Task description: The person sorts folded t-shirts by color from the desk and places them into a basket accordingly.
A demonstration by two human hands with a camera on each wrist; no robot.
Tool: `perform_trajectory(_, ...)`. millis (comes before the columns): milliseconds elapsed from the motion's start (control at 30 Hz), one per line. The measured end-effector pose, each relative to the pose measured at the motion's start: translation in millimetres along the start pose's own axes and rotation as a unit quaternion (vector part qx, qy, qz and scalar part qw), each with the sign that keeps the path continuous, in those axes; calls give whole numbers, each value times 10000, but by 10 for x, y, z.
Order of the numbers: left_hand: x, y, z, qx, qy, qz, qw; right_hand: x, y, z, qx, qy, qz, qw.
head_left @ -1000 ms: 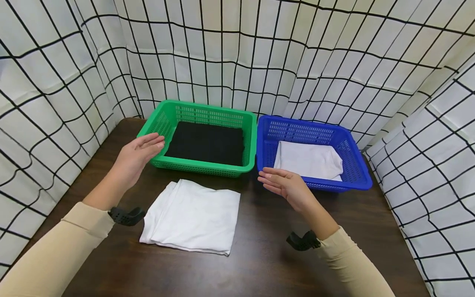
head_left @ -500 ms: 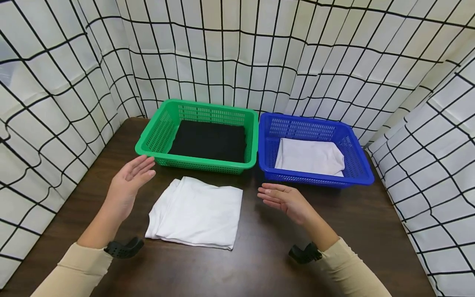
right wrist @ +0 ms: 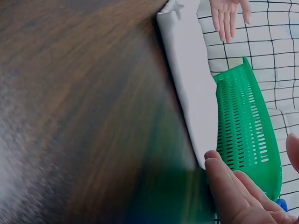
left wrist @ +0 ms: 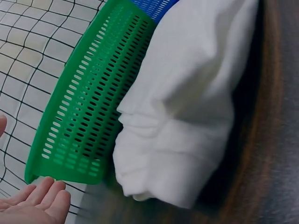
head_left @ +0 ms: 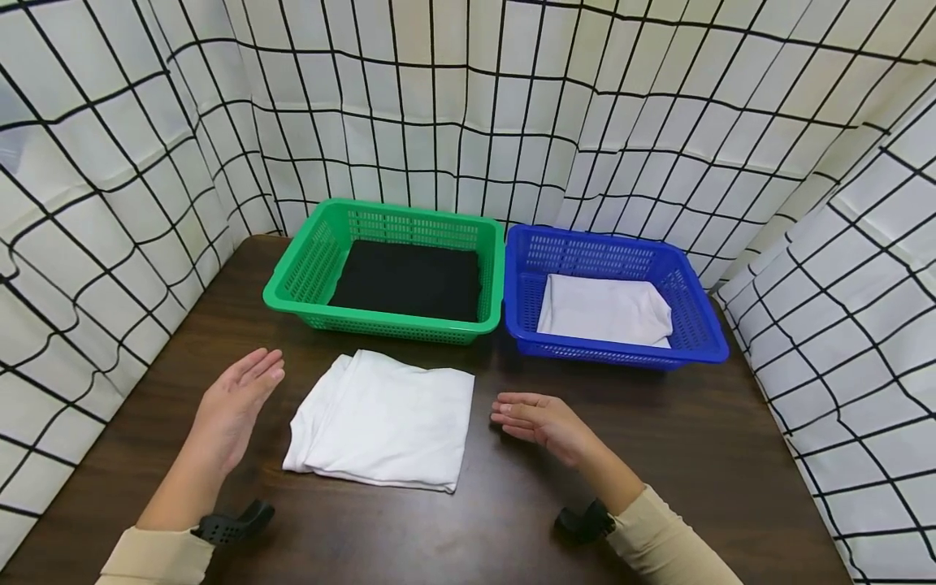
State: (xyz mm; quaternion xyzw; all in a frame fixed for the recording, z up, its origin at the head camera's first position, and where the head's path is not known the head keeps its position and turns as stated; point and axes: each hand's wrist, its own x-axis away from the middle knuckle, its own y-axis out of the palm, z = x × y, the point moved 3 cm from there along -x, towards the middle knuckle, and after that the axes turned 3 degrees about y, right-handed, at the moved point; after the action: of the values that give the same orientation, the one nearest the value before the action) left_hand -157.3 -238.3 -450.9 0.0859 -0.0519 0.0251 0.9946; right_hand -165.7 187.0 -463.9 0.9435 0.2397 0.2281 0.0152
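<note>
The white cloth (head_left: 383, 422) lies folded on the desk (head_left: 409, 536), just below the frame's middle and left of it, with the left grip (head_left: 237, 402) near its left edge and the right grip (head_left: 541, 422) near its right. Both are bare hands with fingers straight; each is empty, and neither touches the cloth.

The likeliest trouble is the fold coming undone. Towards its left end the layers step out unevenly, and in the left wrist view that end bulges loosely, so fingers catching only the top layer could peel it away from those below. At the right edge the cloth looks flat and low; fingertips may skid over it, pushing up a wrinkle rather than getting underneath. If one side rises ahead of the other, the soft middle would probably sag and the stack slide askew.

The green basket (head_left: 395, 327), holding a black cloth (head_left: 409, 280), stands close above the white cloth in the frame, so a low lift that way could snag its rim. The blue basket (head_left: 607, 351) at right poses the same risk.
</note>
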Motion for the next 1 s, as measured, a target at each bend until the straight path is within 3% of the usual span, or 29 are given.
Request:
perform_trajectory(167,43,-30,-133,19,-60,-54,10000,-4,52,56,41,34,139,9999)
perform_trajectory(533,48,-19,-266,-281,-661,-157,9973,-94,108,96,277,262,199,9991)
perform_trajectory(833,39,-15,-286,-481,-727,-376,9955,-186,210,48,215,403,155,9988)
perform_trajectory(1000,49,-14,-320,-269,-690,-478,9961,-218,275,58,195,622,108,9978)
